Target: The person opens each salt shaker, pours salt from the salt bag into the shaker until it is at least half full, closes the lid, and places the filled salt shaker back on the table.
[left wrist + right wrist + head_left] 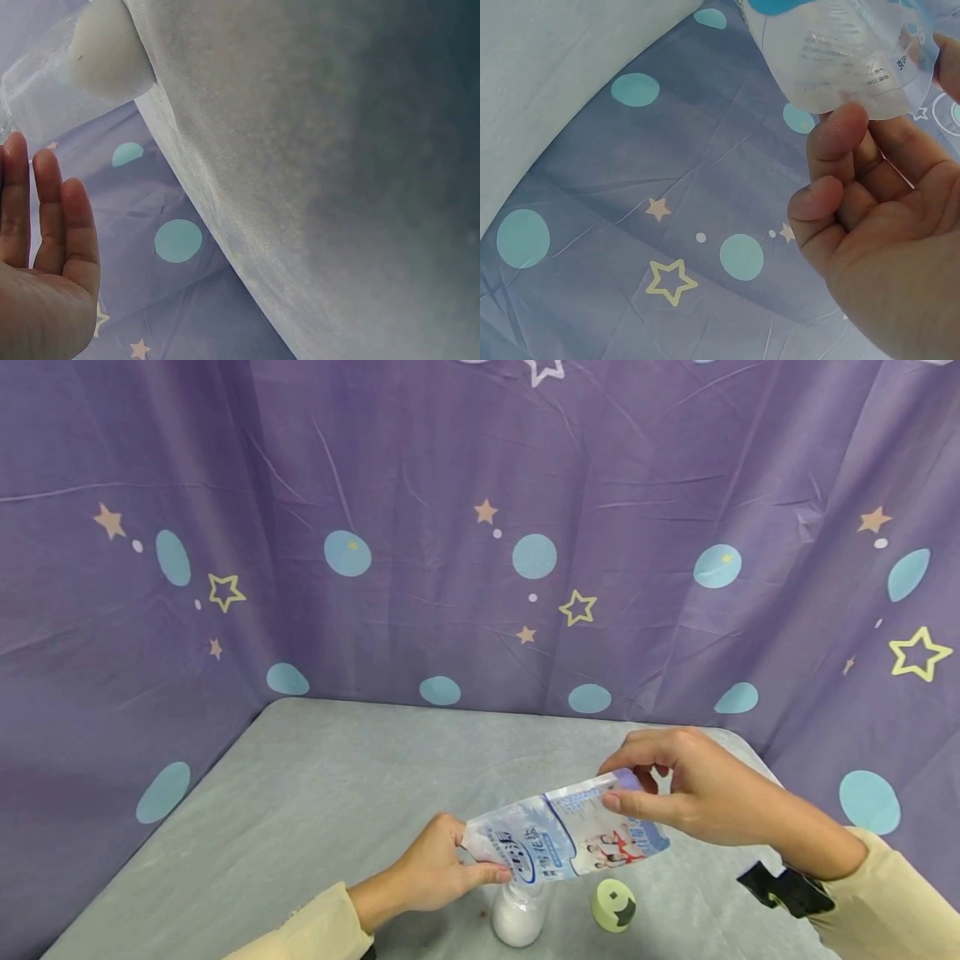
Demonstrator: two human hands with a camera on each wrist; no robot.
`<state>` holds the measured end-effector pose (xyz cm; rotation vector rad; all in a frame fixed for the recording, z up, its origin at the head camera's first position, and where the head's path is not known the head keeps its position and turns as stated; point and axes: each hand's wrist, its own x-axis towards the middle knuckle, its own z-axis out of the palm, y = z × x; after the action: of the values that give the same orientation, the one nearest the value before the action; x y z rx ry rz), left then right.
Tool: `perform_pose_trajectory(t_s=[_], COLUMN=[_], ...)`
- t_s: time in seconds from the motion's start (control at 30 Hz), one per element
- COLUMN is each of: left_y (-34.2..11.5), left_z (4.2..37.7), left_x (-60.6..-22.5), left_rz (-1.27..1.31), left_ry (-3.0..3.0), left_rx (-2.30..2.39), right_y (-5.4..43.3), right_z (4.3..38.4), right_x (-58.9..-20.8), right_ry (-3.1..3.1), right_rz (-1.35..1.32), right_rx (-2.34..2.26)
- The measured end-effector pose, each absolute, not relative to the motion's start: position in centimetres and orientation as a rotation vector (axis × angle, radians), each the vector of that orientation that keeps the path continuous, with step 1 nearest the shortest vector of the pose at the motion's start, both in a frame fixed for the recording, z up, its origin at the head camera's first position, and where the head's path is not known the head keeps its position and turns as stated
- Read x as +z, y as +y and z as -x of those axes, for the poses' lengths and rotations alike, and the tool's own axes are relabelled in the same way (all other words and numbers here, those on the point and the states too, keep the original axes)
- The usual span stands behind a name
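Purple curtain [442, 627] hangs beyond a grey bench [352, 768]; on the near side stands a clear jar [519, 917] partly filled with white contents [112, 54], a green lid [613, 906] to its right; the printed bag [562, 837] slants above the jar, right end higher; left grip [441, 870] pinches its left end, thumb in front; right grip [693, 793] pinches its right end; should the bag's low corner slip off the mouth, a spill seems likely; a knock could tip the jar.
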<state>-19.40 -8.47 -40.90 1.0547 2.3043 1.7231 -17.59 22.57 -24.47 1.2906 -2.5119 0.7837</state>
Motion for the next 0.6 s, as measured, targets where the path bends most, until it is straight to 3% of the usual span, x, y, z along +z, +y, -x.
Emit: perform_pose_trajectory(t_s=[0.6], left_y=[-8.42], left_z=[19.45], left_x=[-40.97], left_rz=[-1.022], left_ry=[2.291], left_rx=[1.725], right_y=[22.24], right_z=[17.72], right_x=[-24.53], right_ry=[-2.448], right_rz=[-1.315], right_rx=[0.800])
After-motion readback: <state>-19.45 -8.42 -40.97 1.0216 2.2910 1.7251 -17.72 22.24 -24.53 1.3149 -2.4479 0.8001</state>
